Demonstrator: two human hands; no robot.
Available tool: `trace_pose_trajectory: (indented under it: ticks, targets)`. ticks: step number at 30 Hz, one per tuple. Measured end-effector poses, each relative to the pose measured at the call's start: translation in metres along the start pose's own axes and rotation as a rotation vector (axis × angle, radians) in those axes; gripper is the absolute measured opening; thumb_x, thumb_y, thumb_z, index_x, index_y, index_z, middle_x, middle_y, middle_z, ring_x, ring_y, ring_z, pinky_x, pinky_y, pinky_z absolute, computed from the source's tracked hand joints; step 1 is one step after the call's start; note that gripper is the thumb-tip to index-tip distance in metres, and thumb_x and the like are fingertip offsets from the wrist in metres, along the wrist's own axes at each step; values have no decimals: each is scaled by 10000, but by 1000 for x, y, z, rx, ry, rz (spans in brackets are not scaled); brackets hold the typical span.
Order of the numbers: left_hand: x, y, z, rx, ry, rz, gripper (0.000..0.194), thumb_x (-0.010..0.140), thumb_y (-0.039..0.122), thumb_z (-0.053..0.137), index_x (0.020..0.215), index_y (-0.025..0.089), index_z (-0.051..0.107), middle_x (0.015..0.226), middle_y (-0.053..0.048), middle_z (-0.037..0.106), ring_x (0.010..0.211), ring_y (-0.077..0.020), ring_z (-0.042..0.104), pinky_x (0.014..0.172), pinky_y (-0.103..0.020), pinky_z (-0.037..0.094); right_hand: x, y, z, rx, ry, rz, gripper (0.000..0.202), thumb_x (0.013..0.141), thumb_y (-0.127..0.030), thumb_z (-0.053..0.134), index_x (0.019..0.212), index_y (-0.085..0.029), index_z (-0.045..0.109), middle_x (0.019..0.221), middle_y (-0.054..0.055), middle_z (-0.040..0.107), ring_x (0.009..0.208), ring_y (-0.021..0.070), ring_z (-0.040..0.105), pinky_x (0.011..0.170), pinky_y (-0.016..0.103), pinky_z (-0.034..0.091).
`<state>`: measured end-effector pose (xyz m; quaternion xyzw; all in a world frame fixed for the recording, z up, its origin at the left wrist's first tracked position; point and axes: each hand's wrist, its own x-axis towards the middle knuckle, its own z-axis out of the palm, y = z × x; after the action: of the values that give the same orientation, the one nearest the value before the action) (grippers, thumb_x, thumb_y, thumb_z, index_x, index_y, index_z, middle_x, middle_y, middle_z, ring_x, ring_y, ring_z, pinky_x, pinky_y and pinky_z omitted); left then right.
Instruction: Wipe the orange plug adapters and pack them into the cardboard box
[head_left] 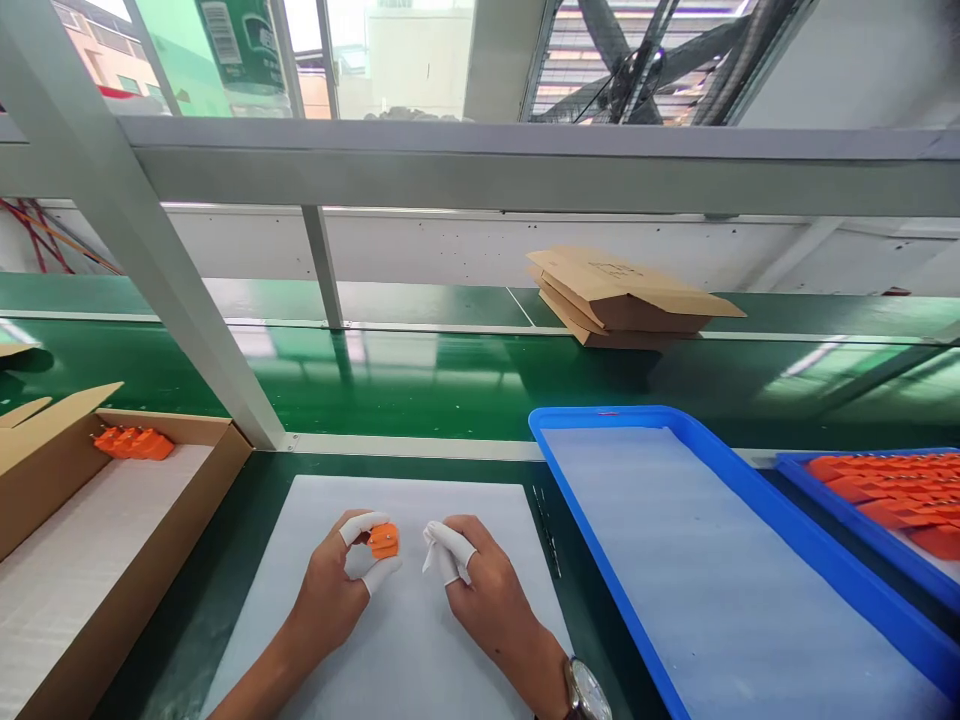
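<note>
From far off, my left hand (pixel 330 590) pinches an orange plug (pixel 384 541) over the white sheet (pixel 412 650); my right hand (pixel 499 590) pinches a white cloth (pixel 432 550) near it (so tiny!); this looks like the holding part; touching them together calls for soft fingers.

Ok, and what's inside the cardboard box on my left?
The box holds a few orange parts at its far end and a white liner; what's beneath is covered.
</note>
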<state>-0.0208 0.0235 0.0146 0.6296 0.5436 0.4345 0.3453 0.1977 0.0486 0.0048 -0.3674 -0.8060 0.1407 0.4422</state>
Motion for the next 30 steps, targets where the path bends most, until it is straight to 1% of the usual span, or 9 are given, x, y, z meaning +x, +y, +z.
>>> trace_pose_trajectory:
  ticks: [4,7,10,14,17,21,24,27,30]
  targets:
    - [1,-9,-8,188,41,-39,401,885,337,671,1283,317,626,1123,-53,651,986,-239,651,839,-393,584,5,0,-9,-85,-72,99,549,708,48,463,1171,-218,589,1008,96,626,910,268,605,713,437,624]
    - [4,-13,-14,239,-1,-99,466,890,334,660,1349,314,583,1119,-59,651,954,-232,652,828,-393,578,10,0,-19,-130,-92,139,593,654,43,476,1185,-206,569,1077,113,615,1008,296,586,805,496,614]
    - [5,-11,-18,223,-45,-150,527,879,318,667,1392,302,548,1166,-69,656,1031,-249,660,893,-413,569,11,2,-25,-169,-72,156,557,689,-4,534,1216,-181,542,1202,154,590,1130,339,551,898,566,581]
    - [5,-9,-17,171,-68,-163,587,885,276,639,1450,310,487,1306,-89,630,1201,-286,619,970,-447,547,6,7,-20,-312,-111,197,323,735,-157,693,1047,-160,607,1267,210,586,1163,413,541,892,637,561]
    - [3,-11,-15,139,-100,-129,654,906,220,577,1522,327,384,1391,-93,584,1312,-281,551,1101,-503,456,0,9,-11,-392,-149,206,315,746,-270,763,1008,-144,643,1314,237,583,1201,455,535,913,670,547]
    - [1,-15,-12,118,-153,-124,698,919,180,534,1566,323,314,1460,-105,533,1385,-274,489,1185,-525,360,-3,9,-6,-416,-175,161,273,763,-243,758,996,-138,661,1379,230,565,1283,459,504,1006,666,505]
    - [0,-18,-11,128,-167,-147,688,928,184,521,1572,309,312,1455,-112,541,1398,-282,476,1201,-536,333,2,6,-10,-364,-79,68,309,794,-110,642,1101,-133,629,1350,208,587,1299,409,499,1027,633,496]
    - [0,-22,-12,139,-135,-139,684,922,168,493,1569,298,315,1434,-109,553,1361,-282,510,1173,-543,367,9,1,-17,-267,85,-25,346,863,-53,568,1194,-151,586,1181,155,662,1178,320,570,961,540,539]
    - [3,-28,-14,151,-14,-146,680,884,144,480,1537,294,366,1416,-100,560,1260,-275,580,1075,-521,470,14,-1,-21,-172,200,-48,311,917,-70,583,1207,-183,580,1053,107,678,1044,258,600,879,455,556]
